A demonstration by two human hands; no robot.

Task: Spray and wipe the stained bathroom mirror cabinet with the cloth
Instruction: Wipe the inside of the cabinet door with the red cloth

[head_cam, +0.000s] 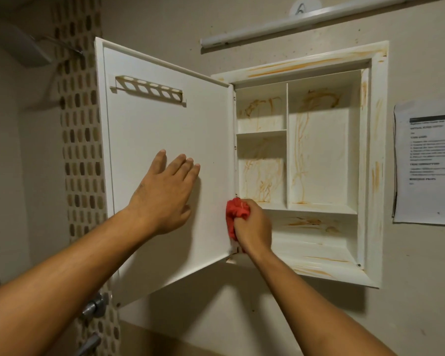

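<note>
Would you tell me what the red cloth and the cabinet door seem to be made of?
Red cloth: soft matte fabric, bunched into folds in the right hand. Cabinet door: probably moulded white plastic, smooth, with a one-piece slotted rack; painted metal is possible.

Open orange-stained white cabinet [319, 150]; bunched red cloth [235, 213].

Bright red: the cloth [238, 210] in the fingers of my right hand [253, 227]. Plain white: the door [165, 129] under my left hand [165, 194]. Right of my right fingers, the cabinet [378, 150] is white, with orange-brown streaks over back panels, shelves and frame. Left of my left fingers, the tile strip [80, 150] is a brown-and-tan mosaic on cream.
</note>
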